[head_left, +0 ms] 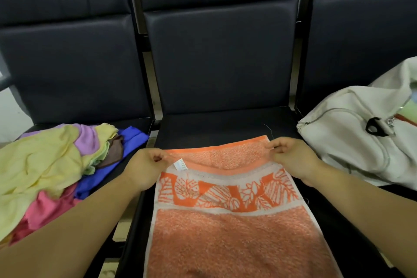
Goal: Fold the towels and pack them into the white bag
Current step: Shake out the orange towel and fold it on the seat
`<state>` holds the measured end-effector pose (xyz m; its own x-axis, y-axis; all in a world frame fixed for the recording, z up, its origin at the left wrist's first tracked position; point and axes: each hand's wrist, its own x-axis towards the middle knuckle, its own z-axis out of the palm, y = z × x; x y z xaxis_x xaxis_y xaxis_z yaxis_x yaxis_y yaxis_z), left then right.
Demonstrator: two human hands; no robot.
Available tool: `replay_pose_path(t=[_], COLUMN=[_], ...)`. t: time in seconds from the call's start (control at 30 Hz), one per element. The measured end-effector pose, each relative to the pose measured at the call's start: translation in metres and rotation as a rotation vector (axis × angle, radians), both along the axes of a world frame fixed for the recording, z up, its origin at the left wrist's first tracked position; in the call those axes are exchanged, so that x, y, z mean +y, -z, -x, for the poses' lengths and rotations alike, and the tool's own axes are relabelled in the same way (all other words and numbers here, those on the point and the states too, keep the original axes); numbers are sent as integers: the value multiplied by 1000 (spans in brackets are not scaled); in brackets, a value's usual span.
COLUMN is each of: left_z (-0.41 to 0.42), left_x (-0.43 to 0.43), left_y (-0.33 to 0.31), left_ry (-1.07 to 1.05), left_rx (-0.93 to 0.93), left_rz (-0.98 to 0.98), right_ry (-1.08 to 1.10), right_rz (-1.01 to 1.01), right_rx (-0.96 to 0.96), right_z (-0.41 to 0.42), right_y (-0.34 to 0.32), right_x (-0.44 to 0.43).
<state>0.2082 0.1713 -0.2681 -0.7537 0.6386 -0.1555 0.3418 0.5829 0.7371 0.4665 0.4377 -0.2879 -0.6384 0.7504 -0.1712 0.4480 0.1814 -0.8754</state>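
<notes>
An orange terry towel [237,239] lies lengthwise on the dark padded middle seat [214,126] of a row of chairs. Its near end runs out of view at the bottom, and its far end stops partway across the cushion. The flat seat serves as the folding surface, which is likely why the towel is spread there and not held in the air.

The left hand [146,165] pinches the far left corner. Its fingers [161,156] are curled on the hem, just above a small white sewn-in label [181,164]. The right hand [291,156] pinches the far right corner in the same way. Holding both corners at once keeps the edge taut and square, so the grip looks like preparation for a fold along the towel's length, perhaps by drawing this edge toward the body. The plain strip between the hands overlaps the white-and-orange leaf-patterned band [228,192], though I cannot tell whether it is doubled over or only lifted.

A heap of loose coloured towels [52,160] (yellow, lilac, blue, pink, brown) sits on the left seat, within reach of the left hand, and they appear unfolded. A white fabric bag [352,140] slumps on the right seat with its zip [338,112] apparently undone, which would let a finished towel go straight in. Something pale green shows at the opening, but it is too little to identify.
</notes>
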Motion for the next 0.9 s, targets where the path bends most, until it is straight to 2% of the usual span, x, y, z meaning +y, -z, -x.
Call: replay_pose_path(t=[0.17,0.33,0.43,0.63,0.8,0.9], left_z=[21,35,43,48,45,45], left_x=[8,21,27,33,37,41], left_y=[11,24,33,39,37,39], left_ry=[-165,-199,-185,-112,-96,-62], left_rx=[89,90,105,204,273,292], left_rz=[-77,-95,-48,49,21,76], right_ry=[95,38,-12,-139,-80,-64], right_rz=[-89,-253,-350,-406,-464,-456], right_rx=[16,0,-47,-123,-167,-229], right_z=[28,57,71,68,62,60], right_y=[-4,8,26,30,26,25], right_x=[29,48,54,60,64,68])
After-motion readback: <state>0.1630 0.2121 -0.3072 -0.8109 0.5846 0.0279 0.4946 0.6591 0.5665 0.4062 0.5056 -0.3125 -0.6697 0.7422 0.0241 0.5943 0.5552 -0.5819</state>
